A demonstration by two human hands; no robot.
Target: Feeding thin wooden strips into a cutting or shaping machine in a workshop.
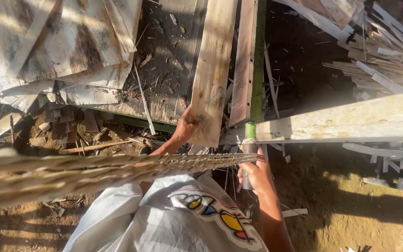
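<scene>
Clearly the head view turns on the plank [212,70], a pale, weathered board, rough-grained and stained grey near its lower end. Its long axis runs up and away from the person, tilted only slightly off straight ahead, and its near end sits right in the left hand [184,128], whose fingers are clamped around the bottom edge. The left hand is thus the one on the plank; the right hand [256,175] is lower and to the plank's right, closed around the dark handle of a tool [249,149] that has a green upper part and a wrap of light cord. Just right of the plank, almost parallel to it, lies a narrower reddish board [242,60] beside a green metal rail [258,56]. Farther right of the plank a broad, sunlit beam [350,119] runs crosswise, coarse and splintery. Left of the plank are flaking sheets of thin wood [57,46], peeling and mottled, over a dark bench top littered with chips. Below the plank's near end a bundle of thin, dry, fibrous strips [94,170] stretches across the frame from the left, above the person's white printed shirt [173,219]. Bare, sandy soil with scraps lies beneath everything.
</scene>
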